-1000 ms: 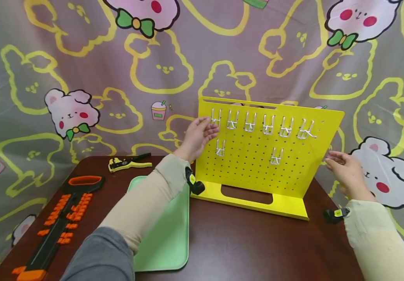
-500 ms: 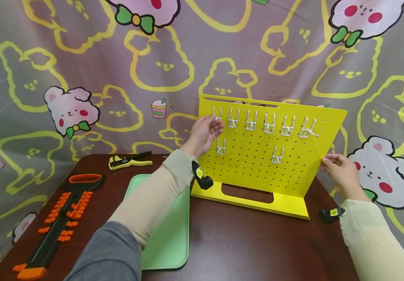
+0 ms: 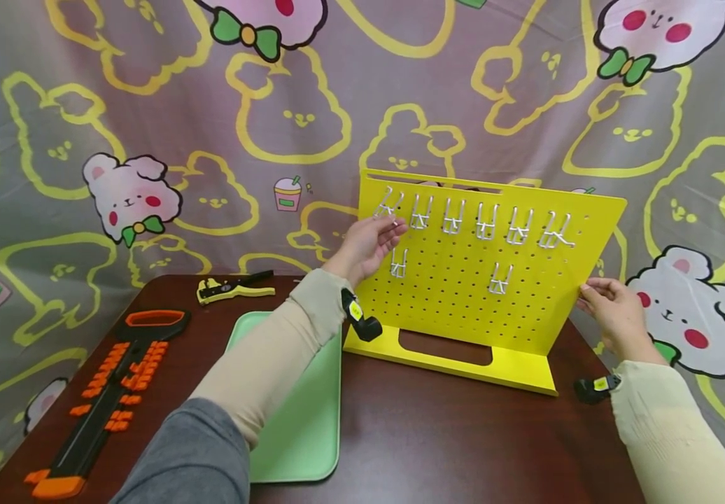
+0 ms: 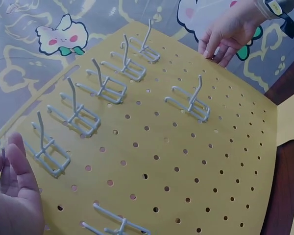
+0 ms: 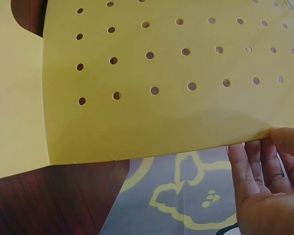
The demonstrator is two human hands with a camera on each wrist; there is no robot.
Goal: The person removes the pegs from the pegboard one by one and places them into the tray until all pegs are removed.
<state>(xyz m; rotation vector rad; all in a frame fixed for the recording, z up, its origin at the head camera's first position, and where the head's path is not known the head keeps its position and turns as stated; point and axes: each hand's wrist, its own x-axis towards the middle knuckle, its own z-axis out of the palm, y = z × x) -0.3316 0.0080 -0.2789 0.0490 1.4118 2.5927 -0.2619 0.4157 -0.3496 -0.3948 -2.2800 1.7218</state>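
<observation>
A yellow pegboard (image 3: 457, 301) stands upright on its flat base, white wire hooks along its top row and two lower down. My left hand (image 3: 369, 245) pinches the prong of the top-left hook (image 3: 389, 204), which now slants on the board. In the left wrist view, the fingertips of that hand (image 4: 19, 196) close at the board's left side, hiding most of that hook. At the far side edge, my right hand (image 3: 614, 311) grips the pegboard, thumb on the front and fingers behind, as the right wrist view shows of the hand (image 5: 269, 181).
A green tray (image 3: 302, 420) lies left of the board, partly under my left arm. Beyond it are a yellow-black wire stripper (image 3: 233, 288) and a black rack with orange pieces (image 3: 101, 399). A patterned curtain (image 3: 180, 126) hangs behind the table.
My left hand has moved right and slightly down onto the top-left hook, which has gone from straight to slanted. My right hand has moved left and taken hold of the board's edge.
</observation>
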